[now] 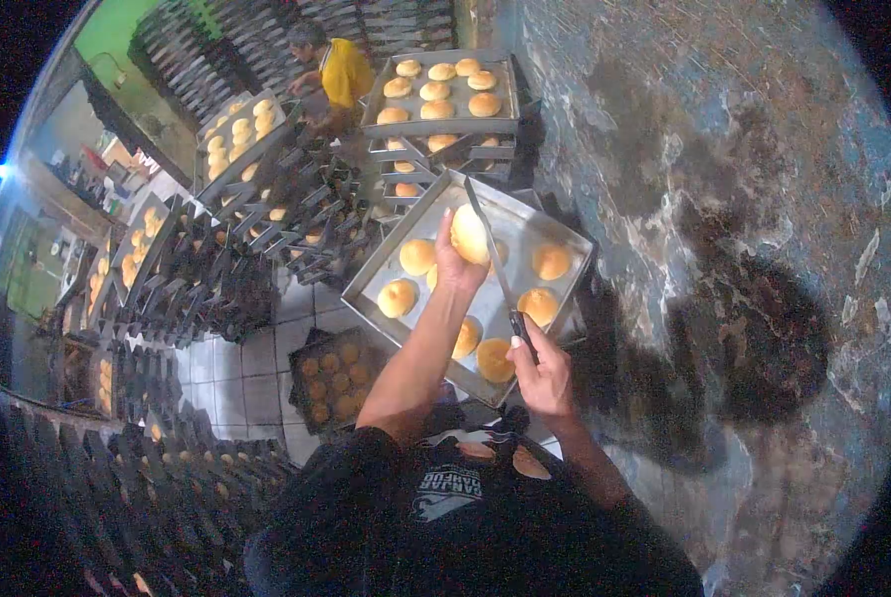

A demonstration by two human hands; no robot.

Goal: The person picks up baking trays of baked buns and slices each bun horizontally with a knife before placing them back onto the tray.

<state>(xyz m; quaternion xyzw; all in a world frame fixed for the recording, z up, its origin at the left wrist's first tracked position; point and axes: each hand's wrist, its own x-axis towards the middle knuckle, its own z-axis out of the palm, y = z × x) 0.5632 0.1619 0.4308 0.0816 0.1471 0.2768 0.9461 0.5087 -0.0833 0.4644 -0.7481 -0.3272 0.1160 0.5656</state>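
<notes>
My left hand (457, 267) is closed around a round golden bun (469, 234), lifted above a metal baking tray (366, 287). In my right hand (545, 378) is the black handle of a long knife (499, 267). The blade runs up along the right side of the held bun; whether it has cut in, I cannot tell. Several more buns lie in the tray, among them one on the left (396, 298), one at the right (550, 262) and one near the front corner (495, 359), close to my right hand.
Behind stands a stack of trays with buns (439, 105). More stacked trays (236, 149) fill the left, and a tray of buns (334, 378) sits low near the tiled floor (228, 373). A person in a yellow top (346, 72) is at the back. A stained wall (724, 179) closes the right.
</notes>
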